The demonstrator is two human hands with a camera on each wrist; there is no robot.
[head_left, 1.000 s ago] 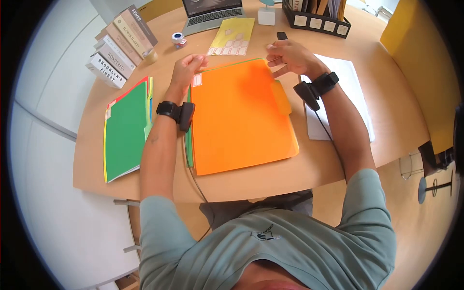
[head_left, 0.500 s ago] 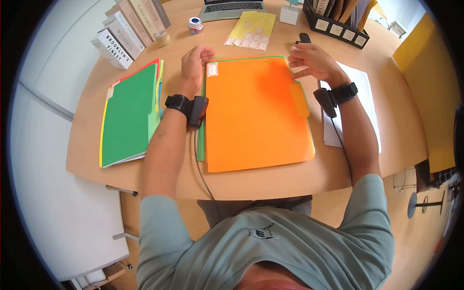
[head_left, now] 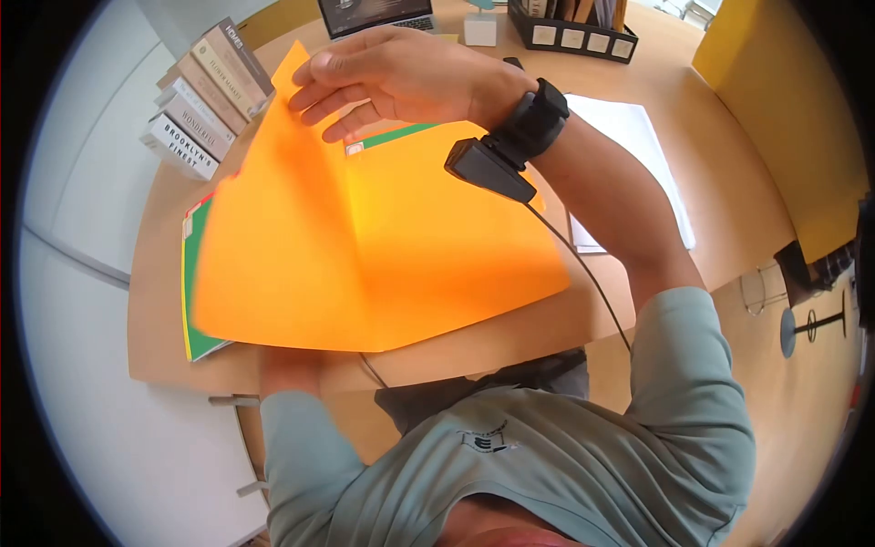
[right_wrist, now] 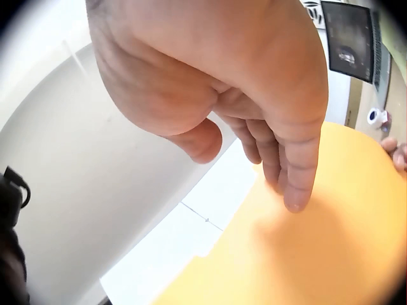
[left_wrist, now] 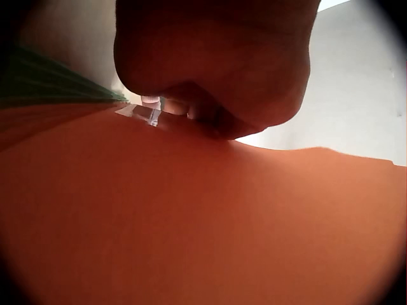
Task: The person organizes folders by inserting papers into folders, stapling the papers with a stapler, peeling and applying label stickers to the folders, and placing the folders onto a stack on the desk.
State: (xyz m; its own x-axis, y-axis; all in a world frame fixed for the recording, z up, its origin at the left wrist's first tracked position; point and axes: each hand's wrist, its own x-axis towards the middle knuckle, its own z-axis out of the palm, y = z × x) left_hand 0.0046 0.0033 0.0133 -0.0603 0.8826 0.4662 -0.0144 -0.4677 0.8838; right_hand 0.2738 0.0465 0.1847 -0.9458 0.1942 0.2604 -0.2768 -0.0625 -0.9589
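An orange file folder [head_left: 456,219] lies opened, its front cover [head_left: 264,264] swung up and over to the left. My right hand [head_left: 392,77] has its fingers extended against the cover's upper part; in the right wrist view its fingertips [right_wrist: 296,202] meet the orange surface. The cover hides my left hand in the head view. The left wrist view shows that left hand [left_wrist: 216,57] dark and close against the orange sheet, beside a small label [left_wrist: 152,116]; its fingers are mostly hidden. Green folder stock [head_left: 394,137] shows along the orange folder's top edge.
Left of the cover lies a partly hidden green folder [head_left: 193,264]. White paper [head_left: 629,164] rests at right. Behind stand several books [head_left: 205,96], a laptop [head_left: 378,14], a white block [head_left: 480,29] and a black file organizer [head_left: 574,38].
The orange folder was closed; its cover now stands raised to the left. My right hand has moved left across the folder with it, and the cover now hides my left hand.
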